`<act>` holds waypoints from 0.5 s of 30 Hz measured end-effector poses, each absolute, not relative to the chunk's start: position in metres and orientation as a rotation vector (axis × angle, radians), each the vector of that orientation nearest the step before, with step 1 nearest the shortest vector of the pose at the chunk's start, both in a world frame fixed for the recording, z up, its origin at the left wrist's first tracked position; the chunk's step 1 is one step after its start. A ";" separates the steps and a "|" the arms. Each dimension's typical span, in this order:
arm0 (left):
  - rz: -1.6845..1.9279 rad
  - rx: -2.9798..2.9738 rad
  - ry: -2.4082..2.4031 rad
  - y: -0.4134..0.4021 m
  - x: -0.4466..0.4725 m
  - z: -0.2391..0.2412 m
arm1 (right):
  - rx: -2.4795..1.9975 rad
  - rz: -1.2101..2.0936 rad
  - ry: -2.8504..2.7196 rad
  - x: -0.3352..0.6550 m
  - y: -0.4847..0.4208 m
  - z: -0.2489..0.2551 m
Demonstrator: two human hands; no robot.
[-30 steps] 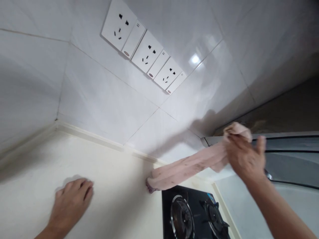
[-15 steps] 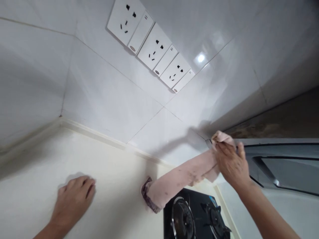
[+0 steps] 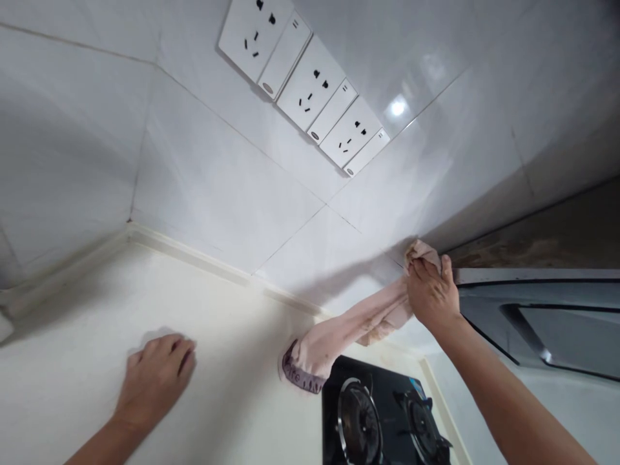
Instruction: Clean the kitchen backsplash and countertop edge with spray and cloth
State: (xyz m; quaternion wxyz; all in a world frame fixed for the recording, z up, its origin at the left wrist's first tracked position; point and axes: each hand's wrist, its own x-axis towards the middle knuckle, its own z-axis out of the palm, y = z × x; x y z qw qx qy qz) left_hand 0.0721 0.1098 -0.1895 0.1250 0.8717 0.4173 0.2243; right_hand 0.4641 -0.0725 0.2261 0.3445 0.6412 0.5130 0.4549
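Observation:
My right hand [image 3: 433,290] grips the bunched end of a stained pink towel [image 3: 358,320] against the tiled wall, beside the grey range hood. The rest of the towel hangs down to the left. Its dark patterned end [image 3: 300,374] lies on the counter by the stove. On the cream counter [image 3: 227,368] rests my left hand [image 3: 157,371], its fingers curled under and close together. No object shows in it, though the palm side is hidden.
A black gas stove [image 3: 385,413] with metal burner rings sits at the lower right. The range hood [image 3: 552,329] juts out at the right. A row of white sockets [image 3: 312,90] is on the tiled wall [image 3: 232,194], and a raised lip [image 3: 194,258] edges the counter.
My right hand has slid left and slightly up along the wall with the towel, which now hangs more folded. My left hand stays on the counter while the view shifts slightly.

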 end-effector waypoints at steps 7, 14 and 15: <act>0.679 2.496 1.226 0.108 0.073 -0.192 | 1.594 1.142 1.356 0.441 -0.114 0.234; 0.674 2.493 1.221 0.108 0.073 -0.186 | 1.619 1.164 1.289 0.453 -0.084 0.228; 0.683 2.503 1.220 0.108 0.073 -0.187 | 1.639 1.163 1.266 0.456 -0.076 0.227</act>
